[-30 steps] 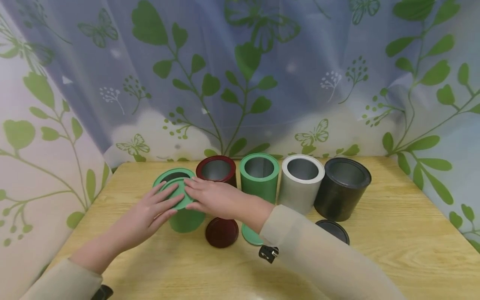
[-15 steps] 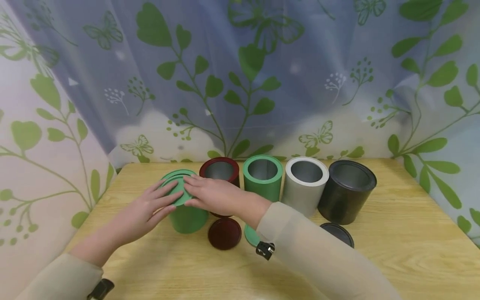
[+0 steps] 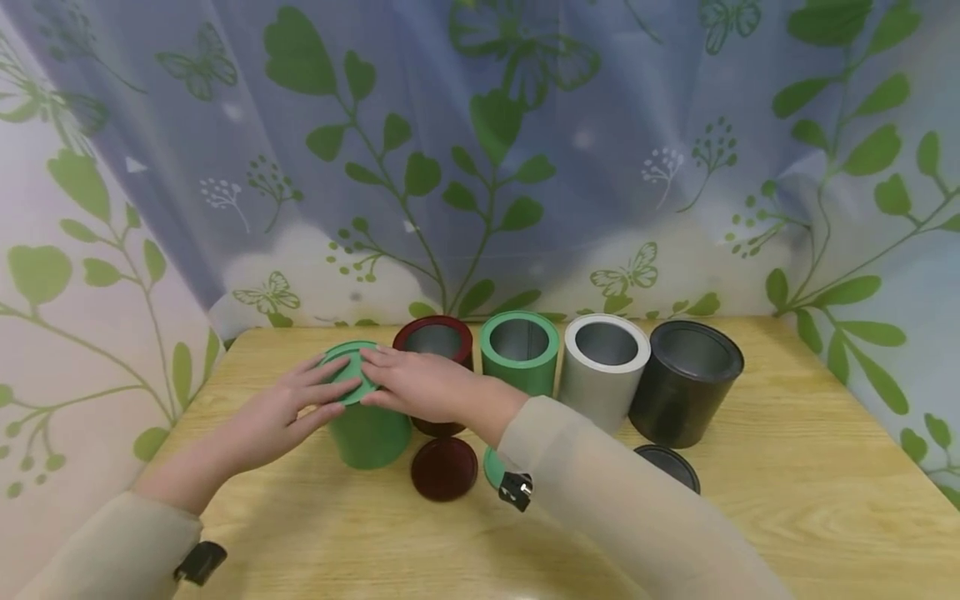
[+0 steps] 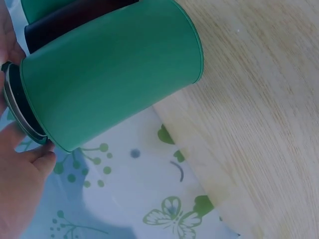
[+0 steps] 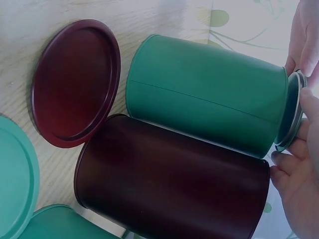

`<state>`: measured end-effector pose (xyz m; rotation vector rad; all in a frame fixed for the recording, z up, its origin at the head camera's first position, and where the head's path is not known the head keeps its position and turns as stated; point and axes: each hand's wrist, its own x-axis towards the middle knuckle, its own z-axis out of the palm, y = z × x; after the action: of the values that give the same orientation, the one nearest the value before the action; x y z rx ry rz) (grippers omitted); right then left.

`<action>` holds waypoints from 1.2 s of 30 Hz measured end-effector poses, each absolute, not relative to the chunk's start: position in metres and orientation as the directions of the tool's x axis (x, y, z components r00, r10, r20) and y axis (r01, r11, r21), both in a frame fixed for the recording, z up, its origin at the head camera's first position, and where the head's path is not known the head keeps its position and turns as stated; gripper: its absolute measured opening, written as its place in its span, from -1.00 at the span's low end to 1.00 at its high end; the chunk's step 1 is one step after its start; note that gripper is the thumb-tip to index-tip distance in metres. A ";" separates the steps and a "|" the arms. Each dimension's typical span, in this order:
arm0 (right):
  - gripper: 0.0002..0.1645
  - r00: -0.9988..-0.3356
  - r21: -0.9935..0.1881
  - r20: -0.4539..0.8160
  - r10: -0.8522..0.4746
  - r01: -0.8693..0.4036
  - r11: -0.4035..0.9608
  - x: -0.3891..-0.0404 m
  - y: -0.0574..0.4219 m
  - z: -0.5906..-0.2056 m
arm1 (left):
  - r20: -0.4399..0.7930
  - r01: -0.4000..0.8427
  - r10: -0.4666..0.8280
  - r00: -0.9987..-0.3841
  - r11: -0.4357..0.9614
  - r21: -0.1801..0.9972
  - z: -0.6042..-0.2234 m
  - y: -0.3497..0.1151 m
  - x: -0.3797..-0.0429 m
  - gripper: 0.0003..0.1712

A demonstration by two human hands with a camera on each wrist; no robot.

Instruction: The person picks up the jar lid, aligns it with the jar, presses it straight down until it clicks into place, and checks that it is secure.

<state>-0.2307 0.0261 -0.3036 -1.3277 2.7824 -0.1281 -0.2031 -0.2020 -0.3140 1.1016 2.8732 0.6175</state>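
A green lid (image 3: 352,377) sits slightly tilted over the mouth of the leftmost green can (image 3: 370,435). Both wrist views show a dark gap between the lid's rim (image 5: 295,109) and the can. My left hand (image 3: 288,410) lies across the left part of the lid with its fingers straight and spread. From the other side my right hand (image 3: 423,385) rests its straight fingers on the lid's right part. Near the rim, in the left wrist view, are the left hand's fingertips (image 4: 46,160). The can stands upright; part of the lid is hidden by the hands.
Right of it stand open cans: dark red (image 3: 442,329), green (image 3: 520,367), white (image 3: 603,383) and black (image 3: 684,392). In front lie a dark red lid (image 3: 444,469), a partly hidden green lid (image 3: 492,468) and a black lid (image 3: 671,468) on the wooden table (image 3: 360,533). A patterned curtain (image 3: 480,208) hangs behind.
The green lid has moved back over the leftmost can and lowered, covering the dark opening that showed behind it. Both hands have moved along with it, fingers still on top.
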 end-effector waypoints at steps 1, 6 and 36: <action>-0.28 -0.632 -0.100 -0.020 -0.775 -0.770 0.630 -0.232 0.026 -0.304 | 0.139 0.645 0.645 -0.751 0.673 0.361 -0.314 -0.202 -0.204 -0.49; -0.27 -0.649 -0.095 -0.047 -0.759 -0.754 0.650 -0.237 0.027 -0.302 | 0.138 0.653 0.655 -0.743 0.663 0.367 -0.315 -0.201 -0.211 -0.49; -0.29 -0.672 -0.117 -0.152 -0.725 -0.716 0.689 -0.244 0.014 -0.302 | 0.096 0.633 0.640 -0.762 0.707 0.316 -0.321 -0.205 -0.219 -0.49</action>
<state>-0.2435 0.0136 -0.3022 -1.1691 2.7129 -0.0700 -0.2186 -0.2051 -0.3210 1.0754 2.8824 0.5216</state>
